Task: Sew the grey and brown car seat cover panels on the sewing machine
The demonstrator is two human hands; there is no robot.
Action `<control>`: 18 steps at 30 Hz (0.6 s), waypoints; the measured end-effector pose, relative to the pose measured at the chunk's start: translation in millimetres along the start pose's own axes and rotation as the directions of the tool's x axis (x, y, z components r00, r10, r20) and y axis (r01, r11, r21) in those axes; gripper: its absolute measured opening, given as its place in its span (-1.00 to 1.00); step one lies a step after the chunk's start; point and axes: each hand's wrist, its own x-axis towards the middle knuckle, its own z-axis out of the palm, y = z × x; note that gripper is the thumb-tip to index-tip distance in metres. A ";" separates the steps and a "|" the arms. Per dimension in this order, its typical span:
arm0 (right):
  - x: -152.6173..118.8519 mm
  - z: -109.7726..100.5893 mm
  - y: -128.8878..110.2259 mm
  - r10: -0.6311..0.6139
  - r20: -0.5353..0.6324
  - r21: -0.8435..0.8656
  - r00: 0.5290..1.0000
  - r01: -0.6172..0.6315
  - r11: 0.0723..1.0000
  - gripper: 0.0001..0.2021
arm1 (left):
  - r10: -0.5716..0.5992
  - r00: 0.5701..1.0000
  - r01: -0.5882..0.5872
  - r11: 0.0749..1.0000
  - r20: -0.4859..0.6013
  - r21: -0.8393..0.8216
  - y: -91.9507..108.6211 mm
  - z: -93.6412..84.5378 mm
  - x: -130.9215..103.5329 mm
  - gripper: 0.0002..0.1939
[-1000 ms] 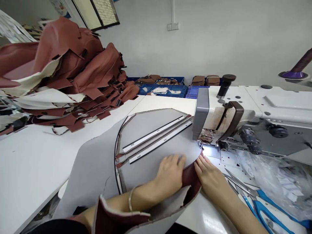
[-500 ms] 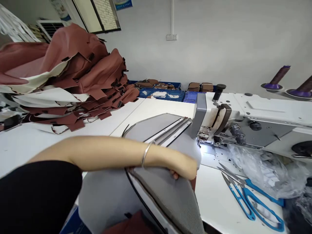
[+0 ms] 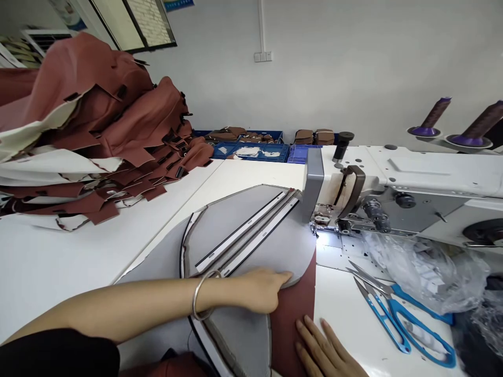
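My left hand, with a silver bangle at the wrist, is at the curved edge of a grey padded fabric cover. Its index finger stretches along the edge; the other fingers are curled, their tips hidden. Two white strips with dark edging run across the cover. Flat on the maroon material under that edge lies my right hand, fingers spread and pointing away from me. Close beyond the cover's right side is the needle area of a sewing machine, lit from its lamp.
Blue-handled scissors and snips lie right of my right hand, beside crumpled clear plastic. A tall heap of maroon covers fills the left. Blue crates hold brown pieces at the back. Thread cones stand behind the machine.
My right hand has come into view on the maroon material. My left hand has moved left and slightly down, its index finger now extended. The cover lies flatter, showing more strips and maroon material.
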 end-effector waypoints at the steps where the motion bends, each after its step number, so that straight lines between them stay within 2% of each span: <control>1: 2.3 5.0 2.0 -0.002 -0.018 -0.032 1.000 0.002 0.999 -0.75 | -0.006 1.000 0.005 1.000 0.022 0.027 5.2 -1.9 0.2 -0.24; 4: 17.8 17.4 -0.7 0.060 -0.003 -0.043 0.998 -0.060 0.997 -0.71 | 0.006 0.998 -0.013 0.994 0.062 0.110 17.2 -2.2 3.0 -0.22; 9: 33.7 27.8 -11.0 0.204 -0.024 -0.010 0.979 -0.204 0.979 -0.66 | 0.052 0.997 -0.062 0.980 0.061 0.190 28.9 4.8 10.1 -0.21; 11: 33.4 28.7 -11.2 0.188 -0.008 -0.007 0.982 -0.188 0.982 -0.64 | 0.075 0.995 -0.087 0.973 0.063 0.214 33.6 5.2 11.6 -0.27; 14: 33.1 27.7 -9.1 0.180 -0.002 0.020 0.984 -0.180 0.983 -0.66 | 0.078 0.990 -0.108 0.959 0.120 0.260 41.5 4.1 14.0 -0.40; 17: 36.1 24.8 -4.4 0.217 -0.005 0.082 0.976 -0.216 0.973 -0.63 | 0.053 0.987 -0.094 0.959 0.154 0.268 48.3 5.3 20.1 -0.43; 18: 37.8 23.6 -1.9 0.204 0.016 0.088 0.979 -0.205 0.975 -0.61 | 0.048 0.990 -0.081 0.963 0.133 0.256 49.8 6.6 23.2 -0.42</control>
